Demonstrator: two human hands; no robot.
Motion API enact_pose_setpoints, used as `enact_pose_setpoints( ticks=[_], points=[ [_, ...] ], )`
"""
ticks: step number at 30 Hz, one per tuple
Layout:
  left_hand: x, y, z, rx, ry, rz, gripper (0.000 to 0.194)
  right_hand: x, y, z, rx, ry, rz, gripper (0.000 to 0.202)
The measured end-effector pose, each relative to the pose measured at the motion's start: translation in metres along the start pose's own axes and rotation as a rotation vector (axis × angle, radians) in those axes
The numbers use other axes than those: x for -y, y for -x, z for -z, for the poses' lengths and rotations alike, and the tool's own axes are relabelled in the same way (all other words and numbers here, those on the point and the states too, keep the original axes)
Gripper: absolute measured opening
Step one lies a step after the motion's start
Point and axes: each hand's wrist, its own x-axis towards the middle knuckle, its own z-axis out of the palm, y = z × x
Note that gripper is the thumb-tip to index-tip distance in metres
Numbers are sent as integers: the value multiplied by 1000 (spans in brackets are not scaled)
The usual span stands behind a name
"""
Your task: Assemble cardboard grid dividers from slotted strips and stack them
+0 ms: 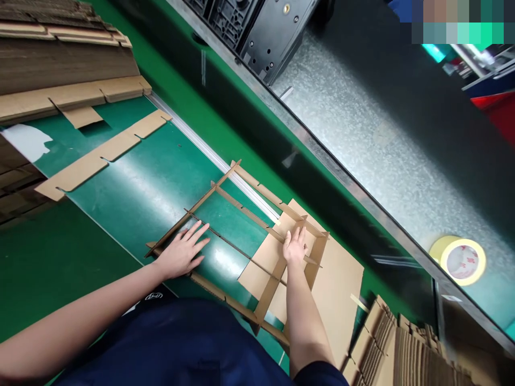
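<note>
A partly slotted cardboard divider grid (267, 297) stands on the green table, its right part over a flat cardboard sheet (338, 279). My left hand (183, 251) has its fingers spread at the grid's left end, beside the left cross strip and over a long strip. Over the right part of the grid, my right hand (295, 246) touches the strips near a crossing, its fingers partly bent; whether it grips a strip is hard to make out. A loose notched cardboard strip (102, 158) lies flat to the left of the grid.
Stacks of cardboard strips stand at the upper left (64, 64) and lower right (414, 348). A metal-edged conveyor (346, 128) runs diagonally beyond the table, carrying black plastic parts (265, 37). A yellow tape roll (458, 261) sits at the right.
</note>
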Motion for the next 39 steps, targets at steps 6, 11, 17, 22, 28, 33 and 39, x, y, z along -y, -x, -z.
enact_pose_setpoints(
  ticks=[6,11,17,22,28,33,39],
  points=[
    [9,2,18,-155,48,-2,41,-3,46,3,-395,-45,-11,73],
    [88,-5,53,-405,-22,327,40,-18,71,-35,-245,-115,87,77],
    [240,11,86,-313,-95,1072,58,-11,98,-14,-335,-121,75,69],
    [291,48,75,-214,88,1160,67,6,143,5,-412,-108,47,67],
    [223,41,83,-625,85,500,67,55,166,42,-542,-96,185,57],
    [126,10,101,-382,153,-242,52,82,176,100,-533,65,187,68],
    [63,-22,97,-224,170,-664,48,30,207,133,226,-186,259,43]
  ],
)
